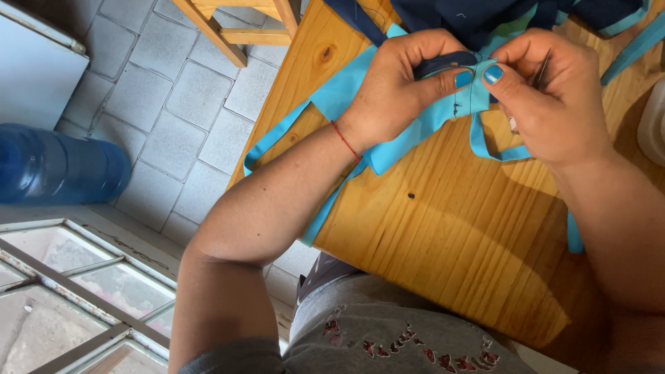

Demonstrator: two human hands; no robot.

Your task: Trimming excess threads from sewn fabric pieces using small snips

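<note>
My left hand (398, 86) and my right hand (547, 97) meet over a turquoise fabric piece (346, 86) with long turquoise straps (277, 135), lying on a wooden table (450, 228). Both thumbs, with blue-painted nails, pinch a fold of the turquoise fabric where it joins a dark navy cloth (478, 17). A thin dark tool or needle (542, 69) shows between the fingers of my right hand. A red thread bracelet circles my left wrist. Small dark stitches mark the turquoise fabric below my thumbs.
A wooden chair (242, 21) stands on the grey tiled floor (180, 90) beyond the table's left edge. A big blue water bottle (59, 166) lies at the left. A white appliance (34, 62) and a metal-framed window (76, 291) are nearby.
</note>
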